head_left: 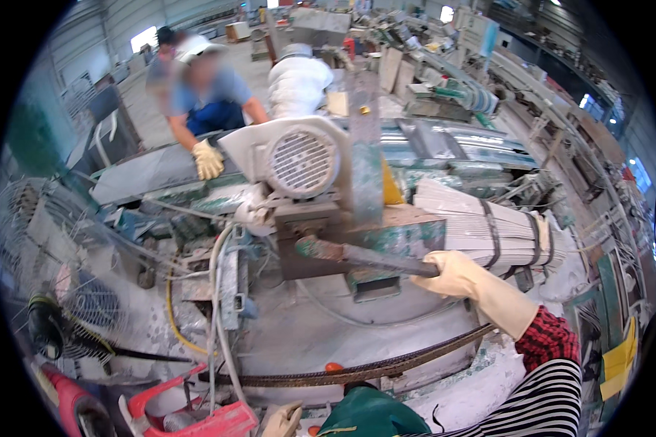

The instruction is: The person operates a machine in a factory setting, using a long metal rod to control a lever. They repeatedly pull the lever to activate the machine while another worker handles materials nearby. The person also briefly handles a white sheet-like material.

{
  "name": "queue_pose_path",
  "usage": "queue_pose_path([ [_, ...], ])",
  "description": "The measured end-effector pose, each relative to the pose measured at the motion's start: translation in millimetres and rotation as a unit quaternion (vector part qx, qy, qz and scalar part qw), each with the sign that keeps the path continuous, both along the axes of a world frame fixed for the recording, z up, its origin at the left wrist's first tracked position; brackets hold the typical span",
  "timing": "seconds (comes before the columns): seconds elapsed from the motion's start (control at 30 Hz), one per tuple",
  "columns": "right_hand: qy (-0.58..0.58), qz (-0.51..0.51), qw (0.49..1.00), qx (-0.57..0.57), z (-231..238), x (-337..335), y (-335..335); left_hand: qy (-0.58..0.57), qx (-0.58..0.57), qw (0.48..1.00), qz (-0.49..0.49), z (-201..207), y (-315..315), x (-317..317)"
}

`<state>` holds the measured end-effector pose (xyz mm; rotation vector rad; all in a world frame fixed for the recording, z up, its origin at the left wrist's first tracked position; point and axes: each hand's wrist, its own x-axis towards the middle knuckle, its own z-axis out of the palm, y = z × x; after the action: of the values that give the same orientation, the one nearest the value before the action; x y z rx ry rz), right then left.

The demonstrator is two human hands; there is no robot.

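My right hand (pixel 448 275), in a long cream rubber glove, is closed round the dark end of a metal lever (pixel 375 258). The lever runs left to a machine below a pale motor with a round slotted grille (pixel 303 162). My left hand (pixel 283 420), also gloved, hangs low at the bottom edge beside my green apron (pixel 375 414); its fingers show too little to tell their state. Just beyond my right hand lies a pleated grey-white bellows cover (pixel 459 218) with dark bands around it. An upright metal post (pixel 365 160) stands right of the motor.
Across the machine, a co-worker in a white cap rests a gloved hand (pixel 208 160) on a grey slab (pixel 153 171). A curved dark bar (pixel 357 377) crosses before me. Hoses (pixel 217 313) hang at left, near a red plastic thing (pixel 226 421) and a fan (pixel 95 302).
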<state>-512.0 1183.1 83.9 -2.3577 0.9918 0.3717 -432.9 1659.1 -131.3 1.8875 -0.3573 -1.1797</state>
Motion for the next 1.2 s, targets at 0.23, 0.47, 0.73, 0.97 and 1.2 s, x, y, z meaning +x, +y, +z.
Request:
queue_pose_path([
  [0.23,-0.058,-0.065,0.994,0.064,-30.2,-8.5,21.5,-0.04,0.055,0.998,-0.017,-27.9,7.1,-5.0],
  [0.47,-0.209,-0.236,0.909,0.271,-83.1,-9.7,124.1,0.048,0.074,0.995,0.039,-36.4,38.2,-20.3],
  [0.73,-0.279,-0.279,0.826,0.403,-106.4,7.3,166.7,0.014,0.136,0.991,0.01,-59.2,91.5,-34.6],
  [0.97,-0.13,-0.198,0.811,0.534,-106.5,-4.2,137.9,-0.001,0.16,0.987,0.01,-67.2,86.2,-20.1],
  [1.2,-0.32,-0.245,0.611,0.681,-172.3,77.6,261.9,-0.02,0.205,0.979,-0.002,-95.8,90.4,-15.1],
])
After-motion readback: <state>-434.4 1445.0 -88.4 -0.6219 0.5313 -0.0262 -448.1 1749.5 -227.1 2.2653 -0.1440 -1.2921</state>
